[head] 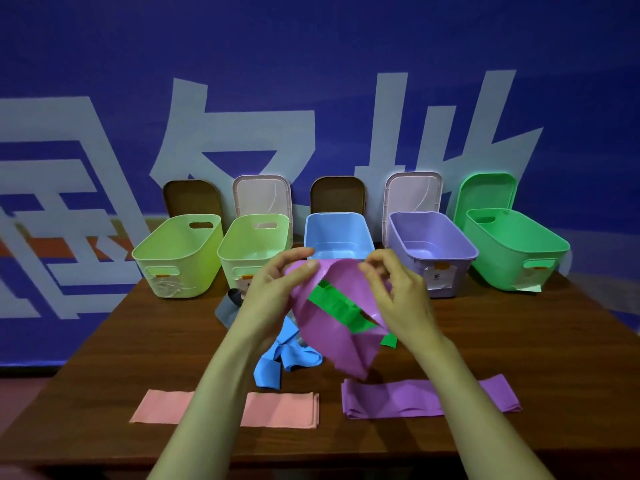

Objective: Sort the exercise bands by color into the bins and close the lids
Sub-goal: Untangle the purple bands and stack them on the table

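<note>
Centrally, a purple band (332, 341) hangs above the surface (138, 341), pinched at its top edge by the left grip (273, 289) and the right grip (394, 289), with a green band (337, 306) tangled across it, a blue band (277, 358) crumpled below, a pink band (277, 407) and a flat purple band (391, 398) lying nearer, and five open bins (337, 226) behind.

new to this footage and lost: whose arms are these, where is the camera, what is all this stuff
No machine here: a person wears one camera on the head, so you look down along their bare arms. The left hand and right hand both pinch a magenta band, lifted above the table. Under it a green band, blue band and grey band lie heaped; nearer lie a pink band and a folded purple band. Behind stand open bins: two light green bins, a blue bin, a purple bin, a green bin, lids propped behind them.
</note>
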`<move>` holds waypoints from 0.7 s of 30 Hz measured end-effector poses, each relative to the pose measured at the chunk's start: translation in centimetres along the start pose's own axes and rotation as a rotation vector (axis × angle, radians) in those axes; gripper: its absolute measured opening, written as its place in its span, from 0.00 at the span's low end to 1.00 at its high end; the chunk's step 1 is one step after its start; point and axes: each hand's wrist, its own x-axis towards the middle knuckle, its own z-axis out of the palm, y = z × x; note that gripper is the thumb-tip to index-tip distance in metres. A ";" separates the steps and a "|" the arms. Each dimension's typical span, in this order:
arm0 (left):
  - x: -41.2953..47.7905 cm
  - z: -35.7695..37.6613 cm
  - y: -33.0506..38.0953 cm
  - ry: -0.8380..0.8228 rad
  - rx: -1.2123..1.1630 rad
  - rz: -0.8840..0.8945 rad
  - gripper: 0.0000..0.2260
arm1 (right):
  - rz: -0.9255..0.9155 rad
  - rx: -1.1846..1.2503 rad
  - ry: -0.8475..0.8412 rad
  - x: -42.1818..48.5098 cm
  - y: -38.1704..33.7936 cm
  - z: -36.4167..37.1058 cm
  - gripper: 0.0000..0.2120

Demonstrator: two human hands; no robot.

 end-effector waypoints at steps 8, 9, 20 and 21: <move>1.2 -1.5 -0.2 0.184 0.457 0.338 0.07 | 0.397 0.467 -0.737 -0.3 0.7 -1.1 0.15; 1.3 -1.7 -0.1 0.185 0.488 0.370 0.08 | 0.401 0.473 -0.800 -0.3 0.9 -1.2 0.16; 1.2 -2.2 -0.4 0.156 0.652 0.399 0.09 | 0.363 -0.350 -0.410 -1.3 3.2 0.3 0.10; 1.3 -2.2 -0.5 0.159 0.650 0.389 0.09 | 0.391 -0.390 -0.396 -1.3 3.4 0.4 0.09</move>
